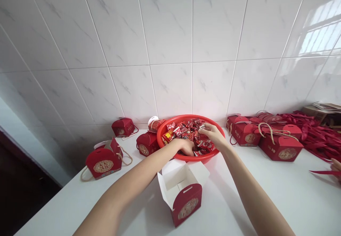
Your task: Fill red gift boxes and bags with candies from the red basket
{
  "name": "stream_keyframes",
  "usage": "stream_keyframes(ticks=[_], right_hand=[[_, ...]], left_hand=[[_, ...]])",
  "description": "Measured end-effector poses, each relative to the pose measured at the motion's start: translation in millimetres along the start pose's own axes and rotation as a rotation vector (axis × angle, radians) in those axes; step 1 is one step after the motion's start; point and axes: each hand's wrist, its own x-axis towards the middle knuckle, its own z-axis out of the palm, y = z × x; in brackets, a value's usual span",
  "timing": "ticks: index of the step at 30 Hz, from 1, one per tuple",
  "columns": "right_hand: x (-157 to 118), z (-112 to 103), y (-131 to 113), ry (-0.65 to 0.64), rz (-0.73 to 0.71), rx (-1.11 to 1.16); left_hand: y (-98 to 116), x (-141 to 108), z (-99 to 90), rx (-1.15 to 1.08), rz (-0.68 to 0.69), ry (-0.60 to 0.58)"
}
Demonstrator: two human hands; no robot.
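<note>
A red plastic basket (195, 118) full of wrapped candies (188, 136) stands against the wall. My left hand (187, 147) reaches down into its near side, curled, with the fingertips hidden among the candies. On the basket's right side, my right hand (211, 133) has thumb and fingers together on a red-and-white wrapped candy (202, 127). Between my forearms, in front of the basket, an open red gift box (188, 205) shows its white inside, flaps spread apart. No candy is visible in the part of the box I can see.
Left of the basket are several red boxes, one with rope handles (103, 163). More closed boxes (282, 145) stand at the right, beside a heap of red ribbons (315, 133). Another person's hand (336, 166) holds a ribbon at the right edge. A tiled wall (170, 86) backs the white table (223, 200).
</note>
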Motion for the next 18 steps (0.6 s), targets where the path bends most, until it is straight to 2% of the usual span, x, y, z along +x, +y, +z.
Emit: stream_keyframes(ticks=[10,18], right_hand=[[-1.2,0.3,-0.8,0.001,-0.009,0.020],[-0.8,-0.7,-0.8,-0.016,-0.003,0.027]], left_hand=[[-5.6,-0.1,4.6,-0.075,0.093,-0.014],[-10.2,-2.9,7.0,-0.109,0.192,0.079]])
